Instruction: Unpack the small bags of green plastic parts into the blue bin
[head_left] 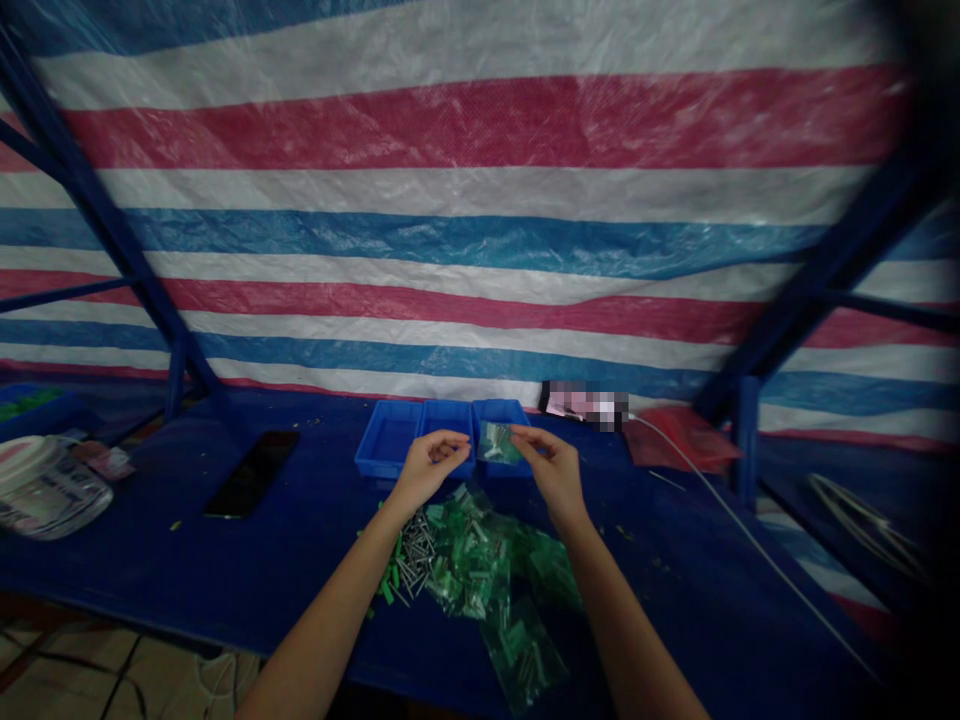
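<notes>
A small clear plastic bag point(496, 443) with pale and green pieces inside hangs from the pinched fingers of my right hand point(551, 462), in front of the right blue bin point(501, 409). My left hand point(435, 462) is closed, thumb against fingers, just left of the bag; whatever it holds is too small to make out. Below my hands lie loose metal screws point(415, 560), some green plugs point(390, 578) and a heap of filled clear bags point(472, 560).
Two more blue bins point(390, 434) adjoin on the left. A black phone point(253, 475) and a white tub point(49, 488) lie further left. At the back right are a lit device point(583, 404) with a white cable point(720, 500) and a red bag point(679, 438).
</notes>
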